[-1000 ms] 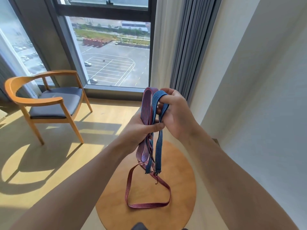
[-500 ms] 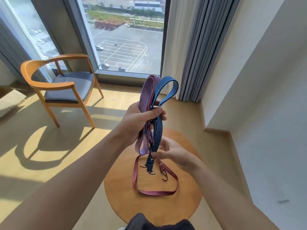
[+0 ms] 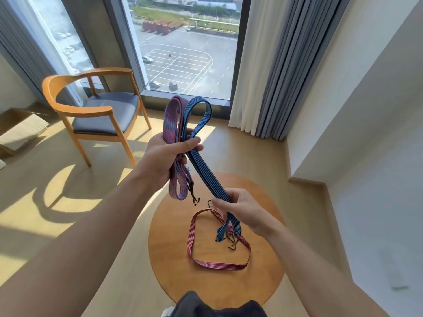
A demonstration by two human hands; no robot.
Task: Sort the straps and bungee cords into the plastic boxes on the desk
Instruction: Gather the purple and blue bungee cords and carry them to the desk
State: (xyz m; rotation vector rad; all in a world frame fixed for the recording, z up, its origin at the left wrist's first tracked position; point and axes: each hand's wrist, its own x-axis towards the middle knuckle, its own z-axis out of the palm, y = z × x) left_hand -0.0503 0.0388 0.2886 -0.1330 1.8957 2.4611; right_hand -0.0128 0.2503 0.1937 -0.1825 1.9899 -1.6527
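Blue bungee cord (image 3: 207, 179): flat, striped in dark lines. It forms an open loop above the left fingers (image 3: 190, 143), which grip it, then runs as a straight doubled band down to the right fingers (image 3: 219, 203). Its frayed ends hang just below them.

Red bungee cord (image 3: 170, 115): flat, striped, folded. Loops stand above and hang below the left fingers, with black hooks (image 3: 194, 200) dangling.

Red loop (image 3: 217, 264): lies on the counter (image 3: 263, 282) below the right fingers.
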